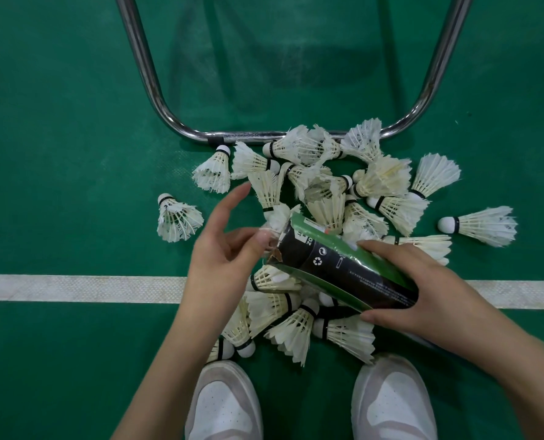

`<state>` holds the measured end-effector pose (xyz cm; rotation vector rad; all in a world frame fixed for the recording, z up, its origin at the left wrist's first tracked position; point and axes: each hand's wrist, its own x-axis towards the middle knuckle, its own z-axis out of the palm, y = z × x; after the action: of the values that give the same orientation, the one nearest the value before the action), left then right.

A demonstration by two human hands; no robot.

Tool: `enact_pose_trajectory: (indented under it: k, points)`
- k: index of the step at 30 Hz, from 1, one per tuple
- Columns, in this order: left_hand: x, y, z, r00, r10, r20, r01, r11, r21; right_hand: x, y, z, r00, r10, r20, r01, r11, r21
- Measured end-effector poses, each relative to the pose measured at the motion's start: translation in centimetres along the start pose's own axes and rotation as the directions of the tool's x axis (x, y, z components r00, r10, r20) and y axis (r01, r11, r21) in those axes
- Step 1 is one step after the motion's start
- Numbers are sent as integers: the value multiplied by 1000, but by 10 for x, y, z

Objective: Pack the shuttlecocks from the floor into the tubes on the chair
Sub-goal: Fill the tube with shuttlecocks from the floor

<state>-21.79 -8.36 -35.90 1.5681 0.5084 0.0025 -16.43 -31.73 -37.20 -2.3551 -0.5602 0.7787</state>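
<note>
A black and green cardboard tube [343, 265] lies tilted above the floor, its torn open mouth pointing up and left. My right hand [423, 284] is wrapped around its lower end. A white feather shuttlecock [278, 219] sticks partly out of the mouth, and my left hand [223, 249] has its thumb and fingertips on those feathers, index finger stretched out. Under and beyond the tube lies a heap of several white shuttlecocks [324, 182] on the green floor. One shuttlecock [177, 219] sits alone at the left and another [483, 225] alone at the right.
The chrome tube frame of a chair [156, 90] curves along the floor just behind the heap. A white court line [74, 287] crosses the green floor from left to right. My two white shoes [226, 404] stand at the bottom edge, close to the nearest shuttlecocks.
</note>
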Motion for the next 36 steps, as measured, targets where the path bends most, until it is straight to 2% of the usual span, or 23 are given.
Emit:
enact_pose_trajectory:
  k: [11, 20, 30, 36]
  points:
    - [-4, 1, 15, 988, -51, 145, 36, 994, 103, 2, -2, 0, 1000, -4, 9, 4, 1000, -1]
    - [-3, 1, 17, 980, -44, 195, 23, 993, 112, 0, -3, -2, 1000, -8, 7, 7, 1000, 17]
    - [-2, -2, 17, 976, -44, 214, 22, 994, 104, -1, -4, -1, 1000, -16, 8, 16, 1000, 27]
    - [0, -7, 14, 982, -66, 174, 48, 993, 106, 1, -5, 1, 1000, -13, 17, 13, 1000, 7]
